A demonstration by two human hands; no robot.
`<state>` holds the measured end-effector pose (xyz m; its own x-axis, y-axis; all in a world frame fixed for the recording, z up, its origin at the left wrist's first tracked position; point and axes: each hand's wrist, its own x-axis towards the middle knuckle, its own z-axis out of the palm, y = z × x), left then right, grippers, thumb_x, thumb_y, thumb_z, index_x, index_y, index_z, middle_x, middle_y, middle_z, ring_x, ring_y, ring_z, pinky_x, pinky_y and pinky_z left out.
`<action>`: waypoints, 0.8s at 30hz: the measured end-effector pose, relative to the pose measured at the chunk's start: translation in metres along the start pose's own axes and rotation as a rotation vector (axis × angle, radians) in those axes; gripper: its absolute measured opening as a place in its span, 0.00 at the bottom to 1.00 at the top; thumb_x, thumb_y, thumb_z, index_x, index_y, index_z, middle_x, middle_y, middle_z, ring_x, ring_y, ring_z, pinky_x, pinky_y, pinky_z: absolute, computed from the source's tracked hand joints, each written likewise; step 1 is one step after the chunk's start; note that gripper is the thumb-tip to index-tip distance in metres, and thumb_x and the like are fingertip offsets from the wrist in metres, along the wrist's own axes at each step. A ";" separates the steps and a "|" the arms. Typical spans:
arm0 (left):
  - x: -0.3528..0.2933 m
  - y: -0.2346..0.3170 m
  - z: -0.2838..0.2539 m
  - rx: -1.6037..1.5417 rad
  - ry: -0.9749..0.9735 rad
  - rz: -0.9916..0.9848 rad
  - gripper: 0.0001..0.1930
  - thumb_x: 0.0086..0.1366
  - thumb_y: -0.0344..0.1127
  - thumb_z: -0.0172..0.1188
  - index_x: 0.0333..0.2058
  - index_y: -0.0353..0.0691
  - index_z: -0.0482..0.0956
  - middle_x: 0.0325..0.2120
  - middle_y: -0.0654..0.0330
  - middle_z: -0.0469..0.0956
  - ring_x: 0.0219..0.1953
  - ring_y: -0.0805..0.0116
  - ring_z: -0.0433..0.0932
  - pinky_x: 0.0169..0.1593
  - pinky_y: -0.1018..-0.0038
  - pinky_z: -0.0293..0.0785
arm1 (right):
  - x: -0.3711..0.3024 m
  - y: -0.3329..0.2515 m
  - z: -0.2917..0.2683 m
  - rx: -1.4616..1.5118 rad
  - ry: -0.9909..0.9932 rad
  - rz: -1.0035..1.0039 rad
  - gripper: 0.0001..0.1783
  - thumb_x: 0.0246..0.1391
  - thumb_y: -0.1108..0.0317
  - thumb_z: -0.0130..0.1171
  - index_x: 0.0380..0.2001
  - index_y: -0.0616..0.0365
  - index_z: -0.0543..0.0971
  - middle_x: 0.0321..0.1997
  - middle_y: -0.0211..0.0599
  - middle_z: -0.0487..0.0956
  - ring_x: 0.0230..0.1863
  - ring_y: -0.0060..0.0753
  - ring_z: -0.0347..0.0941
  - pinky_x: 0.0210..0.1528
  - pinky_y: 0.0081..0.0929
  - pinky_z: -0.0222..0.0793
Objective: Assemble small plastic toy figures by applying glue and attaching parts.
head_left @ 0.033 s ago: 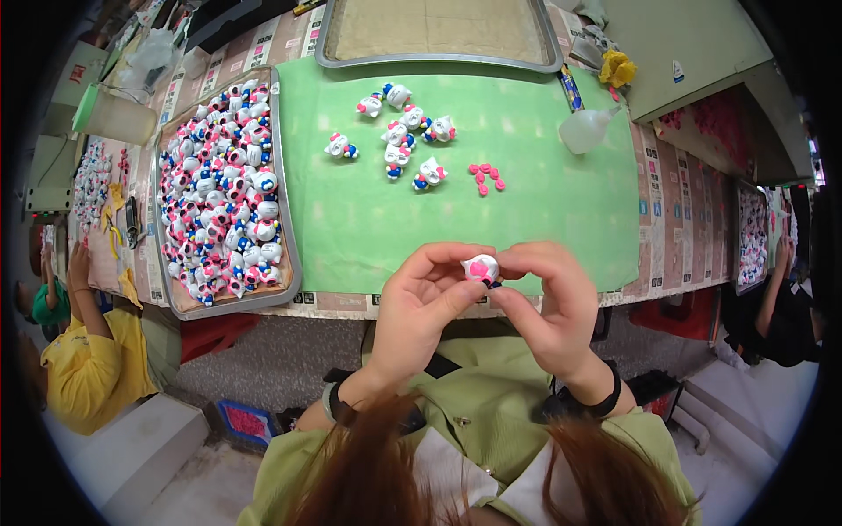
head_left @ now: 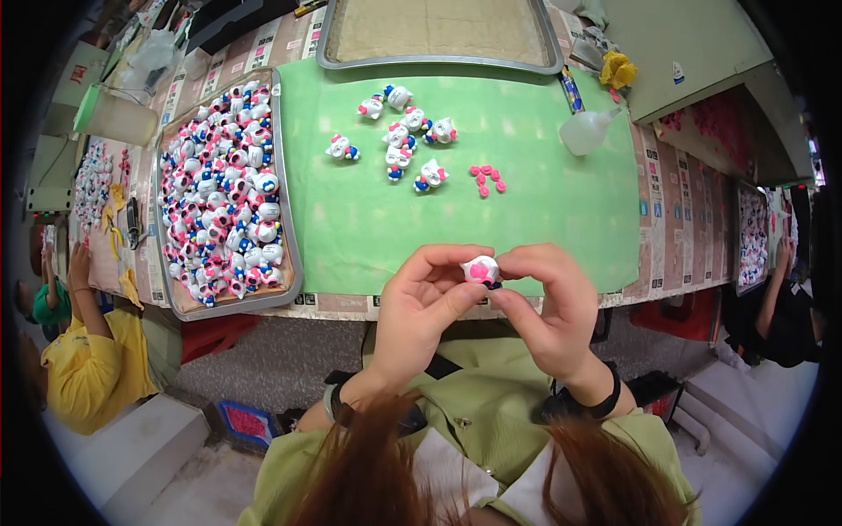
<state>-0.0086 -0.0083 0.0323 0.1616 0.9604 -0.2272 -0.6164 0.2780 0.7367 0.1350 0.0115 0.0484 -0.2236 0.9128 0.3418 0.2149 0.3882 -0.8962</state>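
Over the near edge of the green mat (head_left: 544,228), a small white, pink and blue cat figurine (head_left: 480,267) is pinched between my two hands. My left hand (head_left: 430,294) grips it with thumb and fingers from the left. From the other side the thumb and fingertips of my right hand (head_left: 551,302) close on it; the figurine's lower part is mostly hidden. Several similar figurines (head_left: 397,156) lie scattered farther back on the mat. To their right is a little cluster of pink pieces (head_left: 483,178).
A metal tray heaped with figurines (head_left: 294,263) stands at the left. At the back is a second metal tray (head_left: 438,63) with a beige lining. A translucent squeeze bottle (head_left: 586,133) and a blue-yellow tube (head_left: 572,90) are at the right rear. A co-worker in yellow (head_left: 101,364) sits at far left.
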 end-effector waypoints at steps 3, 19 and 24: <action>-0.001 -0.004 -0.002 0.102 -0.014 0.175 0.14 0.54 0.19 0.51 0.41 0.32 0.65 0.41 0.53 0.68 0.44 0.70 0.69 0.46 0.75 0.68 | 0.000 -0.001 0.001 -0.080 -0.008 -0.041 0.14 0.35 0.81 0.60 0.31 0.63 0.75 0.31 0.41 0.74 0.30 0.34 0.70 0.30 0.24 0.66; 0.001 -0.022 -0.002 0.622 0.054 0.827 0.18 0.45 0.13 0.56 0.35 0.35 0.65 0.36 0.51 0.66 0.42 0.54 0.71 0.42 0.68 0.73 | -0.004 -0.007 0.015 -0.085 0.134 -0.092 0.13 0.30 0.80 0.63 0.25 0.61 0.75 0.26 0.37 0.73 0.28 0.35 0.68 0.30 0.25 0.64; 0.001 -0.021 -0.001 0.696 0.083 0.891 0.16 0.44 0.14 0.57 0.33 0.35 0.67 0.34 0.51 0.67 0.39 0.53 0.73 0.39 0.68 0.75 | -0.005 -0.007 0.015 -0.106 0.142 -0.104 0.13 0.28 0.80 0.64 0.24 0.60 0.75 0.24 0.34 0.72 0.27 0.33 0.67 0.28 0.25 0.62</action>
<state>0.0033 -0.0131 0.0158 -0.1881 0.8247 0.5334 0.0807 -0.5283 0.8452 0.1204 0.0026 0.0491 -0.1154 0.8727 0.4745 0.2983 0.4861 -0.8214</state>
